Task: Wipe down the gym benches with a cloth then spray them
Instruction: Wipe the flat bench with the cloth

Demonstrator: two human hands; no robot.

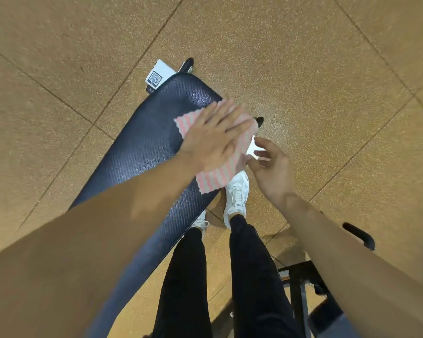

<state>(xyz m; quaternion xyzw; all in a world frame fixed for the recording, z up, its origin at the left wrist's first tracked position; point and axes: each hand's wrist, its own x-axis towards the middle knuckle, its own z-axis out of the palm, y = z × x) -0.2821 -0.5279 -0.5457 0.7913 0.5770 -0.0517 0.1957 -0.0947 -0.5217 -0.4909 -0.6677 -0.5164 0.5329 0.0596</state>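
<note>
A long dark textured gym bench pad [142,142] runs diagonally from lower left to upper centre. A pink-and-white striped cloth [219,178] lies on its right edge. My left hand [215,137] is flat on the cloth, fingers spread, pressing it onto the pad. My right hand [269,164] hovers just right of the cloth over the floor, fingers loosely curled and apart, holding nothing. No spray bottle is in view.
Tan speckled floor tiles surround the bench. A white QR-code label [158,75] sits on the bench frame at its far end. My legs and white shoes [237,193] stand right of the pad. Dark equipment frames [300,279] occupy the lower right.
</note>
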